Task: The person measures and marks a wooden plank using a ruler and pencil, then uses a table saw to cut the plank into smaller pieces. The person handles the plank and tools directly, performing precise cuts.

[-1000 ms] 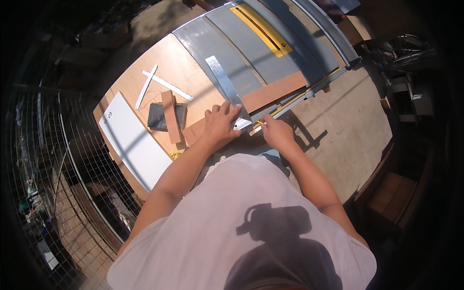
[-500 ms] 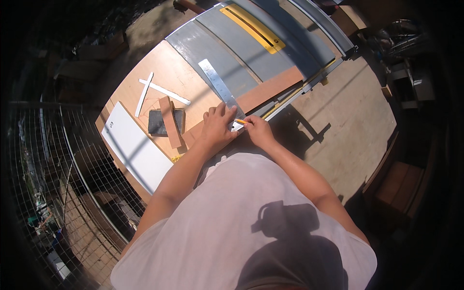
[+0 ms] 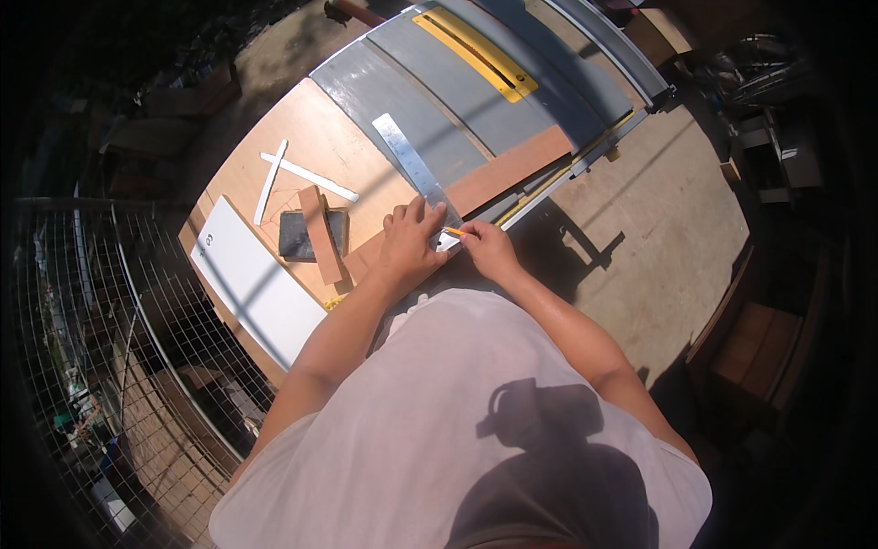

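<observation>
A long metal ruler (image 3: pixel 405 154) lies slantwise over the saw table and a reddish-brown board, its near end partly under my left hand (image 3: pixel 412 240). That hand holds the ruler down, fingers spread over it and thumb at the near edge. A small white or silver part shows beside the thumb. My right hand (image 3: pixel 489 249) pinches a yellow-orange pencil (image 3: pixel 454 231), its tip at the ruler's near end. The brown board (image 3: pixel 512 169) runs along the table's front edge and passes beneath the ruler and my left hand. The exact contact of the pencil tip is too small to tell.
A yellow slotted insert (image 3: pixel 476 53) is set in the grey saw table (image 3: pixel 439 73). On the plywood side (image 3: pixel 343 137) lie crossed white strips (image 3: pixel 309 177), a dark block (image 3: pixel 294 236) under a brown wood strip (image 3: pixel 320 236), and a white panel (image 3: pixel 251 279). Wire fencing (image 3: pixel 128 302) stands left.
The view has shifted very slightly. Both hands, the ruler and the pencil stay in nearly the same places.
</observation>
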The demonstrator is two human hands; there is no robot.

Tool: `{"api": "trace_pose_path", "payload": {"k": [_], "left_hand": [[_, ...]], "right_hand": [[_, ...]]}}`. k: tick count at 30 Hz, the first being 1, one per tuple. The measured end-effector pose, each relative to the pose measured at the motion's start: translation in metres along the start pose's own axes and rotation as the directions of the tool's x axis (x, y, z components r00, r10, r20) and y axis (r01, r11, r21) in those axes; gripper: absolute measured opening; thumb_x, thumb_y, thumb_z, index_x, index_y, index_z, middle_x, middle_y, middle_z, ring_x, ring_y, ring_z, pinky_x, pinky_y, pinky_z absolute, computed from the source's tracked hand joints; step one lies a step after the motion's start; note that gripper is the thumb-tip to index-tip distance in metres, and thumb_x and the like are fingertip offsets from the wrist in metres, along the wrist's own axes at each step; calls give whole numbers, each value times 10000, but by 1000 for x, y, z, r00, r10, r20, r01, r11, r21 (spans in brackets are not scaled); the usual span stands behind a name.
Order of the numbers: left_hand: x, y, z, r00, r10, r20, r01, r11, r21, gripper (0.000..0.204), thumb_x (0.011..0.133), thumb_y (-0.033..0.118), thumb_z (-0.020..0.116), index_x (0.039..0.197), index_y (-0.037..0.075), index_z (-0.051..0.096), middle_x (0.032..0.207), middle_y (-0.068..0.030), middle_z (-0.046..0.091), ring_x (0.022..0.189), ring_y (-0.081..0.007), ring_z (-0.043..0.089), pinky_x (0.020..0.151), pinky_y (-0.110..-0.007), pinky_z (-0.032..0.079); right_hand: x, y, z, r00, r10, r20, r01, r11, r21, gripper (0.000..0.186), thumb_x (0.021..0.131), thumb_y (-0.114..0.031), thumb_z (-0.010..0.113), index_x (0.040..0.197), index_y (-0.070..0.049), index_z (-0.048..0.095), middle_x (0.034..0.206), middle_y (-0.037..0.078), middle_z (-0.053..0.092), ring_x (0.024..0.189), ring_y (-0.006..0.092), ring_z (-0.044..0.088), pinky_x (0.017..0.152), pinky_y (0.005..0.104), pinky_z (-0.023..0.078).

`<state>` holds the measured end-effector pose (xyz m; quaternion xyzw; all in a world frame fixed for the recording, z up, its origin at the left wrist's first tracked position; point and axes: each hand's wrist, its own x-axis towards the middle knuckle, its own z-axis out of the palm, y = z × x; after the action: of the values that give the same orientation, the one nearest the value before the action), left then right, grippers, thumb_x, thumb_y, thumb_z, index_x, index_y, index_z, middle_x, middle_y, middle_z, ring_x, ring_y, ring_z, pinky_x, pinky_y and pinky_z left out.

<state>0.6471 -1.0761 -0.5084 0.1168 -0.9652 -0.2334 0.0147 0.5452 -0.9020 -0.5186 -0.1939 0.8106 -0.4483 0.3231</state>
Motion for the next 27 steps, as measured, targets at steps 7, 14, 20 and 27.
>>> {"api": "trace_pose_path", "payload": {"k": [7,14,20,27], "left_hand": [[0,5,-6,999,-8,36,8,1000,-5,861,651,412,797,1454,215,559,1424,-203,480,1222,-405,481,1014,-530,382],[0,4,-7,999,-8,37,9,1000,-14,848,662,400,795,1453,206,558,1425,-218,474,1231,-412,479,1019,-532,379],[2,7,-14,996,-26,84,29,999,-31,860,646,365,791,1457,206,552,1451,-210,450,1244,-410,472,1035,-532,375],[1,4,-8,999,-10,39,10,1000,-9,860,641,356,785,1455,207,553,1441,-209,459,1249,-413,470,1038,-533,371]], "right_hand": [[4,9,0,999,33,22,-34,998,56,224,926,-189,664,1064,-19,710,964,185,733,901,351,708,806,415,542],[32,-35,-16,963,-237,-132,166,900,-404,218,950,-225,612,1077,-78,711,986,175,740,938,394,705,814,495,546],[57,-42,-14,973,-231,-29,188,852,-489,242,956,-250,597,1119,-105,701,989,175,740,962,398,702,829,522,541],[53,-47,-11,957,-289,20,243,762,-600,201,952,-247,601,1053,-111,708,912,168,731,885,386,705,775,514,541]]}}
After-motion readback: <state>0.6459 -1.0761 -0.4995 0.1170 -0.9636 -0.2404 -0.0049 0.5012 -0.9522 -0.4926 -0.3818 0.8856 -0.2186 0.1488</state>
